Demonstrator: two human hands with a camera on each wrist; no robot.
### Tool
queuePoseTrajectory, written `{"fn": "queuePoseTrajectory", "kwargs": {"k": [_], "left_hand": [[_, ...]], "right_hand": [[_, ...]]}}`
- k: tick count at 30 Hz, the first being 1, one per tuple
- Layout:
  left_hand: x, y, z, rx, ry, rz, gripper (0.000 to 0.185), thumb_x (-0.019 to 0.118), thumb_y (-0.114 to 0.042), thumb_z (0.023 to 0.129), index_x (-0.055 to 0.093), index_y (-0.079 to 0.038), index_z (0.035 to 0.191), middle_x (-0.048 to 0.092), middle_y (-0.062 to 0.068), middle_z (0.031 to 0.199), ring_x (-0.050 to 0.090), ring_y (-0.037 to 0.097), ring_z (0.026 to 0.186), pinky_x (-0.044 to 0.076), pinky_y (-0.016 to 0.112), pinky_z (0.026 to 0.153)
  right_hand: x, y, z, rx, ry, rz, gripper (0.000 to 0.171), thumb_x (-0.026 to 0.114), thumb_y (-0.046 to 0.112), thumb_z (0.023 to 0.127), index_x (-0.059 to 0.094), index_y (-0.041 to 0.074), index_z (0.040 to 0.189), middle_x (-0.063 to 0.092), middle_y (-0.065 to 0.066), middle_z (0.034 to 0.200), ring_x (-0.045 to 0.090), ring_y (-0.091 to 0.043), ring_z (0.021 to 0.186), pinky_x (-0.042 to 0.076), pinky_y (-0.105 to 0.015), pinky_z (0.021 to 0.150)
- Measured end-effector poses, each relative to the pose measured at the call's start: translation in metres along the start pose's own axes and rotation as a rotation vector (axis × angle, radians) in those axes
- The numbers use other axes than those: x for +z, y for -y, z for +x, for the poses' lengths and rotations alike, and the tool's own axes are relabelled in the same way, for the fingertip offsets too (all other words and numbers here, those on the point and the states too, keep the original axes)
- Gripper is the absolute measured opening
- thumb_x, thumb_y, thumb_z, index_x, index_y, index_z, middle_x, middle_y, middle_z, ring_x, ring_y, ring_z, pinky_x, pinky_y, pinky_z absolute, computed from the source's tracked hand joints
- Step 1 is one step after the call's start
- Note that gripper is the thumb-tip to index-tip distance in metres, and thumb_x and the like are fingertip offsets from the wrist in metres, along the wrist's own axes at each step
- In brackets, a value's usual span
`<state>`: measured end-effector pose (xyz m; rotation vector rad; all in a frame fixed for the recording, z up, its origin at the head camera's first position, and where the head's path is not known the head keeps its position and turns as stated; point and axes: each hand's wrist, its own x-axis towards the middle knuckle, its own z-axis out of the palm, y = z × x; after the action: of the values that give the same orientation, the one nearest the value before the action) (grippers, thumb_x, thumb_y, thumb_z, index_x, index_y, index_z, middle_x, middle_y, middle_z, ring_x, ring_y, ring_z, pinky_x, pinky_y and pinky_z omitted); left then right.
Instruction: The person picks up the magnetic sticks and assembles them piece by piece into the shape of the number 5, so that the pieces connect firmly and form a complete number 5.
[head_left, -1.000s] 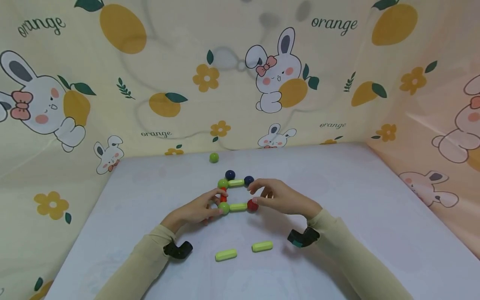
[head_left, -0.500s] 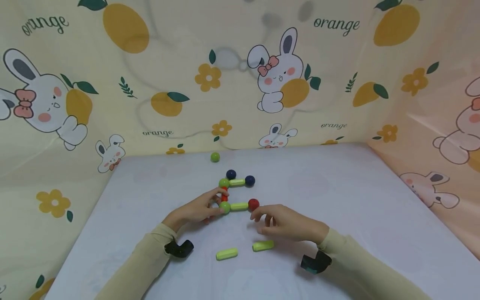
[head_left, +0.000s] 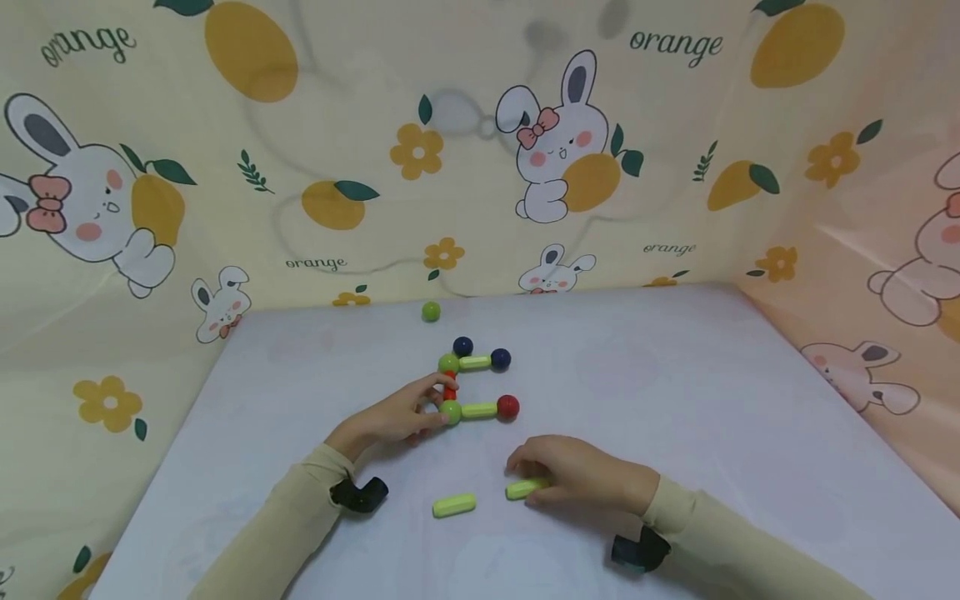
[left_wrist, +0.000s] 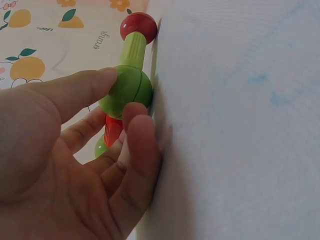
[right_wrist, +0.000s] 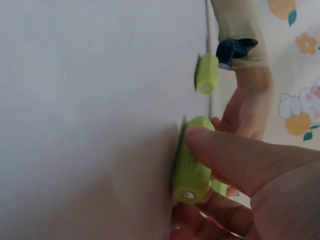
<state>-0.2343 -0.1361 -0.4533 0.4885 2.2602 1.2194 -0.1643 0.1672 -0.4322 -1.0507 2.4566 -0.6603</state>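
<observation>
My left hand grips the near-left corner of a ball-and-rod shape, its thumb and fingers about a green ball. From that ball a light green rod runs right to a red ball. A red rod, partly behind my fingers, leads back to another green ball. That one joins a second light green rod ending in a dark blue ball. In front, my right hand pinches a loose light green rod with a metal disc at its end.
Another light green rod lies on the white table left of my right hand. A second dark blue ball sits right by the far green ball. Farther back is a lone green ball, close to the printed cloth backdrop.
My right hand has come from the red ball toward the front of the table and taken hold of the right-hand loose rod. My left hand stays at the corner.
</observation>
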Motion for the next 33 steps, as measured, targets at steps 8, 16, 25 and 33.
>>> {"fn": "queuePoseTrajectory", "kwargs": {"k": [8,16,25,33], "left_hand": [[0.000,0.000,0.001,-0.010,0.001,-0.006,0.048,0.064,-0.015,0.100,0.045,-0.020,0.143,0.054,0.012,0.120,0.051,0.017,0.061,0.047,0.027,0.057],[0.000,0.000,0.000,-0.008,0.004,-0.014,0.048,0.064,-0.016,0.100,0.044,-0.020,0.143,0.054,0.012,0.120,0.051,0.017,0.061,0.047,0.027,0.057],[-0.001,0.000,0.002,0.002,0.008,-0.009,0.049,0.064,-0.016,0.100,0.043,-0.019,0.144,0.054,0.013,0.120,0.050,0.016,0.060,0.046,0.027,0.056],[0.000,-0.003,0.000,0.006,0.009,-0.008,0.049,0.063,-0.014,0.100,0.043,-0.017,0.145,0.054,0.013,0.121,0.050,0.016,0.060,0.046,0.026,0.056]], "right_hand": [[0.002,-0.011,0.003,0.000,0.033,0.286,0.025,0.071,0.019,0.095,0.070,0.013,0.119,0.070,0.004,0.108,0.058,-0.001,0.090,0.052,-0.020,0.083],[0.003,-0.020,0.012,0.091,-0.064,0.516,0.027,0.061,0.014,0.097,0.070,0.002,0.118,0.073,-0.005,0.098,0.060,-0.009,0.084,0.051,-0.022,0.073],[0.008,-0.029,0.024,0.268,-0.195,0.735,0.030,0.065,0.023,0.098,0.074,-0.003,0.111,0.072,-0.002,0.065,0.063,-0.008,0.053,0.043,-0.019,0.048],[0.007,-0.028,0.030,0.324,-0.197,0.762,0.032,0.065,0.023,0.098,0.073,-0.004,0.113,0.072,-0.003,0.065,0.064,-0.007,0.052,0.047,-0.018,0.048]]}}
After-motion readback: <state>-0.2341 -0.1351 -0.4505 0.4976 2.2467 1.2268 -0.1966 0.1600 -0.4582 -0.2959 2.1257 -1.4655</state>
